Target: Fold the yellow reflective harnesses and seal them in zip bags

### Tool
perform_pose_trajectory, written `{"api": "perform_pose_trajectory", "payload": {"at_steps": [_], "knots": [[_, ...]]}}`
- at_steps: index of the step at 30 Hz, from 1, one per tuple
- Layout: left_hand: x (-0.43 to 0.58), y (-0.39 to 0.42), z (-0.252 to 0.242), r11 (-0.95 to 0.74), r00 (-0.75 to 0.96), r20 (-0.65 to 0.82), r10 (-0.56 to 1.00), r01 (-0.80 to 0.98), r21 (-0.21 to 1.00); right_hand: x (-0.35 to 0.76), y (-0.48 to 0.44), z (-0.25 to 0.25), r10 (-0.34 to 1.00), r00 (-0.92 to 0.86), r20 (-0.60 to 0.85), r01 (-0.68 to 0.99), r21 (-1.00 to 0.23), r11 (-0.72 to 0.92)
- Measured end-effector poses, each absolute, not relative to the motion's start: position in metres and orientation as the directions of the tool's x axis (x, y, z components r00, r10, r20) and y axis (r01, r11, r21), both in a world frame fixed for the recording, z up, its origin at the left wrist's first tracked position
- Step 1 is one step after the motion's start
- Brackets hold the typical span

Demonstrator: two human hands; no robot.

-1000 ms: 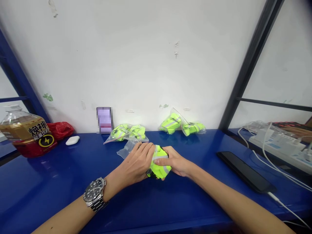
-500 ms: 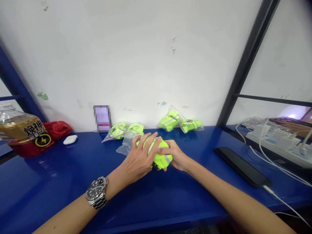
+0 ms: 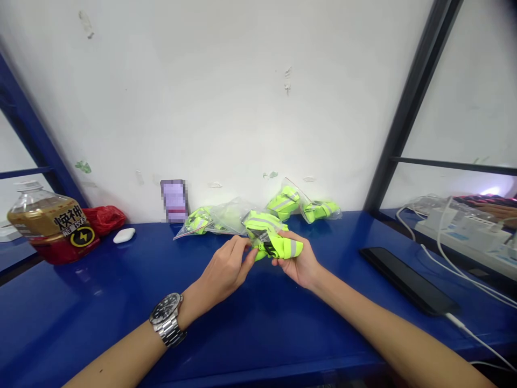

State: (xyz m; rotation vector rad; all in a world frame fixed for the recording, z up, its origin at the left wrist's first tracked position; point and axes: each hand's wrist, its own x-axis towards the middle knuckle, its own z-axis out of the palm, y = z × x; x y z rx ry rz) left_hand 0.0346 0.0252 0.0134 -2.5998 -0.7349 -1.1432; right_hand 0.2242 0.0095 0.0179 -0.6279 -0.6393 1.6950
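The person's right hand (image 3: 298, 265) grasps a folded neon-yellow fabric bundle (image 3: 274, 240) with grey reflective stripes and holds it just above the blue metal shelf (image 3: 258, 334). The left hand (image 3: 226, 272) pinches the edge of a clear plastic bag (image 3: 228, 216), which touches the bundle from the left. Behind the grip lie other bagged yellow bundles (image 3: 319, 209). A black flat phone (image 3: 407, 280) rests well apart to the right.
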Motion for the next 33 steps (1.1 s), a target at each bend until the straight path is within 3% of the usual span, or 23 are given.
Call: {"api": "perform_pose_trajectory", "payload": {"at_steps": [5, 8, 11, 15, 19, 23, 29, 33], "knots": [[0.034, 0.030, 0.017, -0.801, 0.591, 0.744, 0.311, 0.585, -0.130, 0.220, 0.006, 0.023, 0.972, -0.164, -0.166, -0.697, -0.678, -0.233], [0.036, 0.033, 0.017, -0.721, 0.591, 0.745, 0.309, 0.657, -0.222, 0.218, 0.004, 0.026, 0.981, -0.144, -0.132, -0.696, -0.691, -0.195], [0.035, 0.038, 0.016, -0.720, 0.626, 0.685, 0.373, 0.660, -0.212, 0.215, 0.003, 0.026, 0.992, -0.100, -0.079, -0.670, -0.732, -0.126], [0.033, 0.044, 0.013, -0.844, 0.682, 0.612, 0.401, 0.534, -0.042, 0.211, 0.003, 0.024, 0.998, 0.024, -0.055, -0.642, -0.767, -0.026], [0.041, 0.033, 0.006, -0.885, 0.607, 0.664, 0.436, 0.423, 0.194, 0.209, 0.003, 0.026, 0.992, 0.109, -0.060, -0.623, -0.782, 0.021], [0.057, 0.011, 0.001, -0.871, 0.506, 0.722, 0.472, 0.392, 0.295, 0.204, 0.002, 0.028, 0.988, 0.152, -0.003, -0.605, -0.791, 0.090], [0.062, 0.007, -0.003, -0.885, 0.565, 0.719, 0.405, 0.440, 0.152, 0.196, 0.006, 0.016, 0.974, 0.191, 0.124, -0.540, -0.815, 0.210], [0.049, 0.016, 0.006, -0.876, 0.713, 0.644, 0.278, 0.463, -0.134, 0.208, 0.011, 0.009, 0.994, 0.068, 0.087, -0.355, -0.929, 0.105]]}}
